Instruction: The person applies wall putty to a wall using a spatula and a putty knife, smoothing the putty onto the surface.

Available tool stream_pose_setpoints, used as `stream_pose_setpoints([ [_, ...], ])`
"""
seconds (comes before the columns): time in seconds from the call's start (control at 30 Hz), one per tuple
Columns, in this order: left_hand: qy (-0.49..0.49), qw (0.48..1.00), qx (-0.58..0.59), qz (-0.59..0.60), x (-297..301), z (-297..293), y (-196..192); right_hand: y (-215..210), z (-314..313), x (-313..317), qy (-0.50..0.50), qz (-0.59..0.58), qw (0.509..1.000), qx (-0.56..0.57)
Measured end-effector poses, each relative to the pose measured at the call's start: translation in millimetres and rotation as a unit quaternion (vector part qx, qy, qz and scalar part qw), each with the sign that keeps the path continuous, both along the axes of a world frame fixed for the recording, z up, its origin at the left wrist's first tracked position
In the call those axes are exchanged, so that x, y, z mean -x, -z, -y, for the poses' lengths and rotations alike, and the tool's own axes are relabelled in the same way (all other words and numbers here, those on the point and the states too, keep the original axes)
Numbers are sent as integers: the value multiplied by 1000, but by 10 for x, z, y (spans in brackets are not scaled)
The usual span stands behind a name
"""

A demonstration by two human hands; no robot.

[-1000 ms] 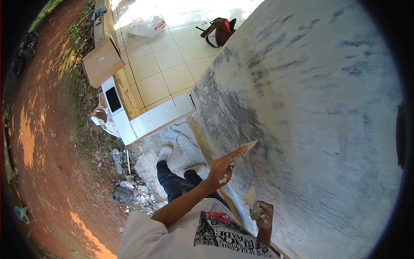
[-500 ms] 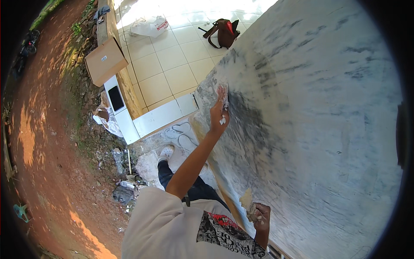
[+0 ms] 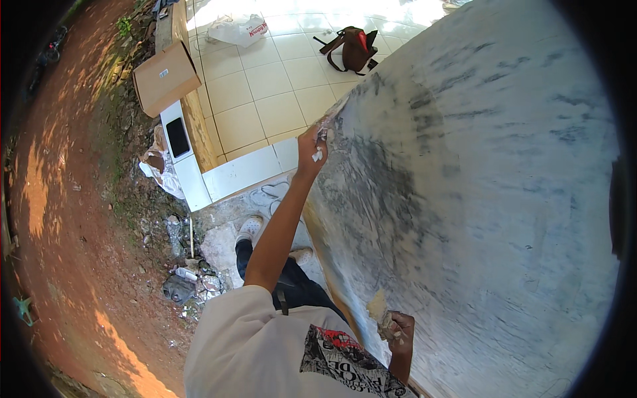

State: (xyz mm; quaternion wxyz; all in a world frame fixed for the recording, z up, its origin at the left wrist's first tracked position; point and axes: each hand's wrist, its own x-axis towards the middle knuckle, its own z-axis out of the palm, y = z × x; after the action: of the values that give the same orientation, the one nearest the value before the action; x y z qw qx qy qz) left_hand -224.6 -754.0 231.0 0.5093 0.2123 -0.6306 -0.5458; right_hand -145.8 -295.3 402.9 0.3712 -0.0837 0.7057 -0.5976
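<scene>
1. Your left hand point(image 3: 312, 149) is raised at the far left edge of the broad grey-and-white streaked wall point(image 3: 464, 199), just beyond the white-tiled ledge point(image 3: 242, 174). Pale dabs mark its back.
2. The left fingers are bent toward the wall and partly hidden; whether they grasp a tool, or how firmly they touch, cannot be told.
3. Your right hand point(image 3: 401, 326) is clenched around a cream, paste-coated flat piece with a ragged edge point(image 3: 378, 308). This sits low, in front of the wall and beside your printed shirt point(image 3: 338, 348), its free end tilted up and to the left.
4. The wall fills your right side. Its darkest streaking lies just right of and below the left hand; the remainder is mostly paler.
5. Judgement on technique: light, even pressure along the edge should serve you best, as a heavy push there could leave ridges. Follow the edge's line without tipping the wrist.
6. Judgement on the right hand: hold the coated piece level and off both wall and shirt, since the coating may drop or smear.
7. Judgement on stance: your left arm is at long reach; a shorter reach would likely steady it. Mind the pale shoes point(image 3: 249, 227) beside the broken rubble point(image 3: 210, 284).
</scene>
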Motion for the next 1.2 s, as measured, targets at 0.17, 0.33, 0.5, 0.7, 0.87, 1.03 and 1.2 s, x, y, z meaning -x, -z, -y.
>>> stream_pose_setpoints([
  [0.17, 51, 999, 4, -18, -66, -566, 45, 41, -129, -49, -17, -1, 1000, -21],
  [0.33, 68, 996, -7, 48, -435, -784, 215, -64, 124, 22, -34, -46, 998, -33],
  [0.5, -40, 999, 7, -11, -7, -71, -55, -65, 225, 7, 3, -56, 997, -55],
  [0.7, -5, 998, 58, -21, 228, -539, 69, 20, 22, 68, -22, 30, 999, -16],
  [0.87, 131, 991, -12, 14, -464, -886, 112, 14, 26, 119, -39, 25, 997, -58],
  [1.03, -12, 1000, -14, 7, -314, -218, -301, -9, 175, 126, -14, 39, 999, -21],
  [1.2, 7, 997, 81, -8, 231, 228, -414, -20, 72, 140, -31, 60, 997, -23],
])
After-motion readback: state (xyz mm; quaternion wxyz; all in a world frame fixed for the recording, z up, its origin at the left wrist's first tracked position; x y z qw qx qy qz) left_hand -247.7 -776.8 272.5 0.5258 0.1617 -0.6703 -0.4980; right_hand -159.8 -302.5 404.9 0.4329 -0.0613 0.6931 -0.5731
